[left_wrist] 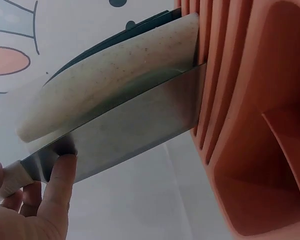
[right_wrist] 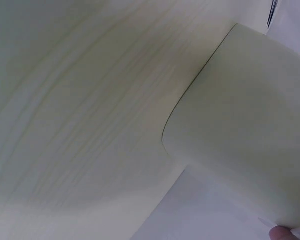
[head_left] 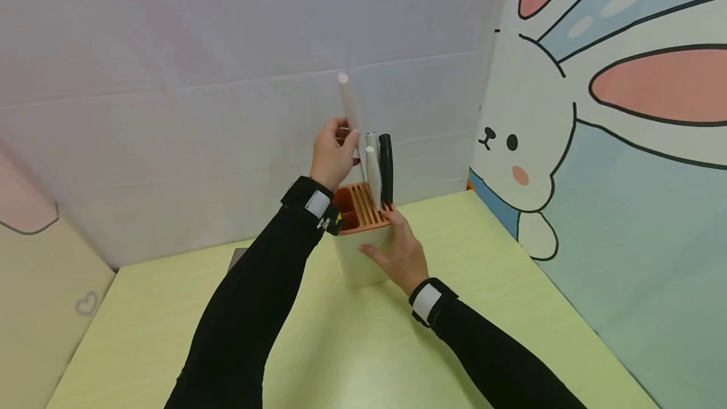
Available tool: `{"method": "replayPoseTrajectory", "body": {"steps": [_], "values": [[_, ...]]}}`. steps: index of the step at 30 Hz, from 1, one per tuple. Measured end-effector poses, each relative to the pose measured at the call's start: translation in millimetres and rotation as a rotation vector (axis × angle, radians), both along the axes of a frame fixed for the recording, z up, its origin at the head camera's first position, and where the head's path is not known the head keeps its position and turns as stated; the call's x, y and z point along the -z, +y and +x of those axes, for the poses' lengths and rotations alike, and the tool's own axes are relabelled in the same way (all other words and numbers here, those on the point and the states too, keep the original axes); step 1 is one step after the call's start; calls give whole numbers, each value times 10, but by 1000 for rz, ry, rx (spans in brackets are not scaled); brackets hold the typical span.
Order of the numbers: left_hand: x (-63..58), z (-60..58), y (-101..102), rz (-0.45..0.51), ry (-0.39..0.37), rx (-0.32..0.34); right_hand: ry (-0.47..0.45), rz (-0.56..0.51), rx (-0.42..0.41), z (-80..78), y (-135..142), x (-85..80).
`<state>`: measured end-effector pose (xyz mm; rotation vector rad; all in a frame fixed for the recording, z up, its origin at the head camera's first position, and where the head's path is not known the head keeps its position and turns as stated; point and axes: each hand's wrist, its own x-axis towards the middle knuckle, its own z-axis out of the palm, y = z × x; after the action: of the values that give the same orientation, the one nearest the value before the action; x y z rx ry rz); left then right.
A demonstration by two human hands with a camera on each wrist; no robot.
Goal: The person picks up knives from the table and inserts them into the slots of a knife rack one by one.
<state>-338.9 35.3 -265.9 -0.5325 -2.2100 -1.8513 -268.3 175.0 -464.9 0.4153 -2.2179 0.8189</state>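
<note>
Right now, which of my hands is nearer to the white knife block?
Right. Your right hand touches the knife block at its rim and front; your left hand is above it, holding the cleaver.

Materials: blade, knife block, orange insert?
Blade: metal, likely steel; satin, with soft grey reflections.
Block: probably plastic, painted metal possible; smooth matte off-white, rounded corner, no grain.
Insert: likely moulded plastic; matte, evenly coloured, slots and compartments seemingly one piece.
</note>
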Motion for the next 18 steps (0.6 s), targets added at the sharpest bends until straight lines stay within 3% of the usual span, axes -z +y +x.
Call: {"method": "replayPoseTrajectory", "body": {"steps": [10,18], "values": [[199,-68,-18,-116,-56,-34,-3,13,8,-4,-3,-5],[357,-78,6,-225,-14,-55,31,28,4,-17,14,5]]}}
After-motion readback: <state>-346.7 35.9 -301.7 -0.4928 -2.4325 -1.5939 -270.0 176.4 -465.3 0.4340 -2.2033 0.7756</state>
